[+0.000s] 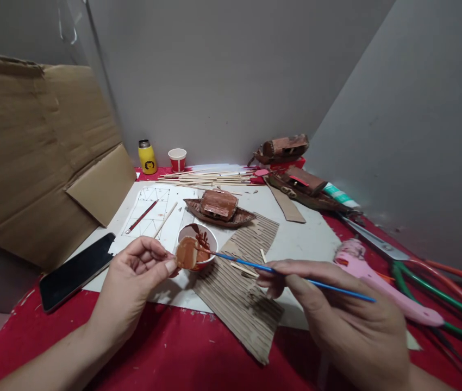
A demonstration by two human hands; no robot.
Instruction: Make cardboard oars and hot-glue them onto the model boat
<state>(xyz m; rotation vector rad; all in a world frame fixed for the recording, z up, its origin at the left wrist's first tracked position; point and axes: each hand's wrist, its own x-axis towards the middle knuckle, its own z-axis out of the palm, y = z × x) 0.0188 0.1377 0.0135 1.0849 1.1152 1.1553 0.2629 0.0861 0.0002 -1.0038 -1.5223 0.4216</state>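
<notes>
Brush (251,264) held pencil-style in right hand (345,317), tip at the right edge of brown piece (187,254); piece pinched by its left side in left hand (133,285), above cup (215,241), toward the front edge of board (314,239). Keep pressure light, strokes thin and even, pinch confined to the rim; drain excess against the lip.
</notes>
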